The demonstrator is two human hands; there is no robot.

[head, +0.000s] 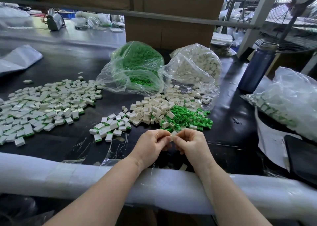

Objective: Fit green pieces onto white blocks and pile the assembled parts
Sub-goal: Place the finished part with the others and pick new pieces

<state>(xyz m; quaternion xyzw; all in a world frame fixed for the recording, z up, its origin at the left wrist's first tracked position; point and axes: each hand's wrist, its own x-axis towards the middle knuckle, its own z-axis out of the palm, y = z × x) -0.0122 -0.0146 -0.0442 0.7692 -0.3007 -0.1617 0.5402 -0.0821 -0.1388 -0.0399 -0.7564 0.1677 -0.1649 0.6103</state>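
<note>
Both hands meet just in front of the loose heap of green pieces (pixel 188 117). The left hand (pixel 152 144) and right hand (pixel 191 142) each pinch one white block (pixel 173 134) with curled fingers, likely so it stays steady while a green piece seats. Whether one is in is hidden. Assembled parts (pixel 42 104) pile left of the heap.

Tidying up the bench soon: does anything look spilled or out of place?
Yes. One white block lies alone at the near table edge, by the foam rail, apart from the piles. Torn plastic scraps litter the mat nearby.
</note>
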